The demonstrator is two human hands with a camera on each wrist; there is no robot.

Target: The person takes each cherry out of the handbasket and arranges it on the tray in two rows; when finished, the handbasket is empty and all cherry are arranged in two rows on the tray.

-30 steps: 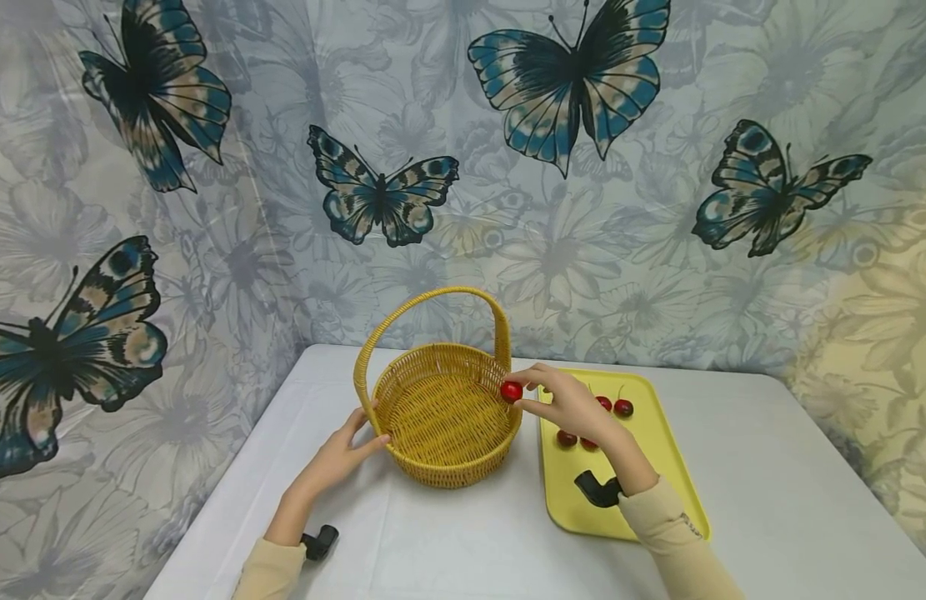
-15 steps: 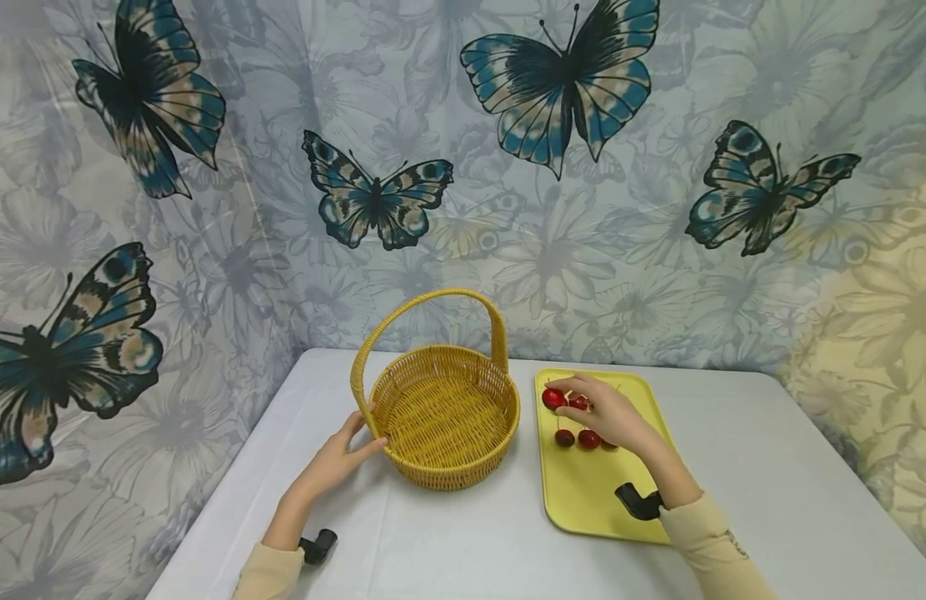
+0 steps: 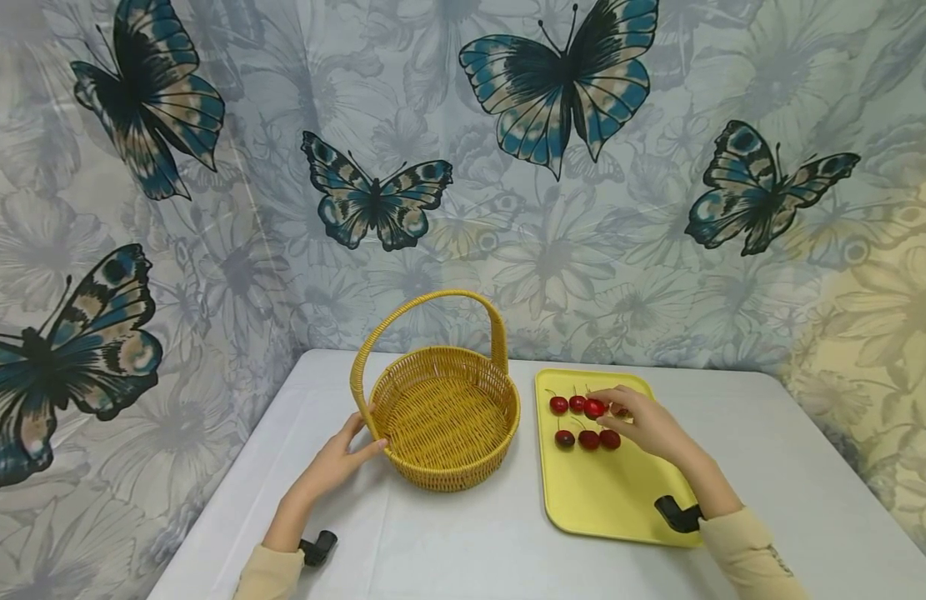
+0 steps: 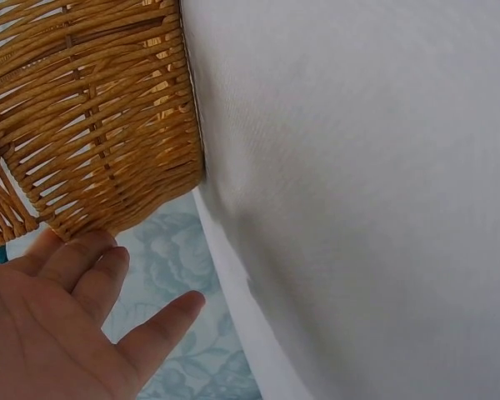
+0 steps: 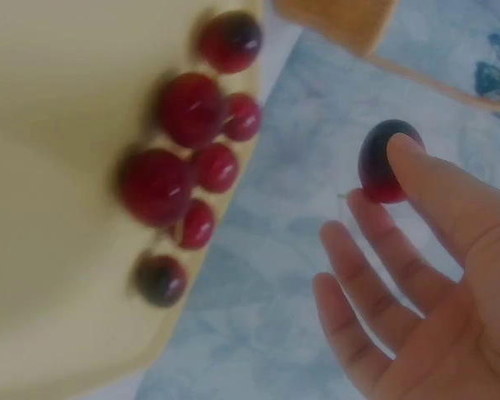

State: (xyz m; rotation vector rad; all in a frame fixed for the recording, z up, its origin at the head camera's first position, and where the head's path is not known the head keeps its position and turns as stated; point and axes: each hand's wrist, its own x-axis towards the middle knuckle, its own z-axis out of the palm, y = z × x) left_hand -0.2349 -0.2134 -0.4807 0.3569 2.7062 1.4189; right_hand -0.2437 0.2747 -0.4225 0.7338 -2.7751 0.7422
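A yellow wicker basket [image 3: 449, 477] with a tall arched handle stands on the table, and no fruit shows in it. My left hand [image 3: 335, 462] holds its left side by the handle's foot, thumb at the rim. In the left wrist view, fingertips [image 4: 100, 262] touch the woven outer wall. Over the yellow tray [image 3: 605, 508], my right hand [image 3: 646, 423] pinches a dark red cherry [image 5: 382, 179] between thumb and forefinger; the other fingers stay extended. Several more cherries [image 3: 588, 439] lie in two rows on the tray, partly hidden behind the hand.
A white cloth covers the table [image 3: 463, 550], with bare cloth between basket and tray and to the tray's right. Behind hangs a floral curtain [image 3: 508, 233] with large blue butterflies, close to the table's back edge.
My right hand has carried the cherry from the basket's right rim to the right, over the tray's cherries. The left hand and basket stay in place; the head view shifts slightly.
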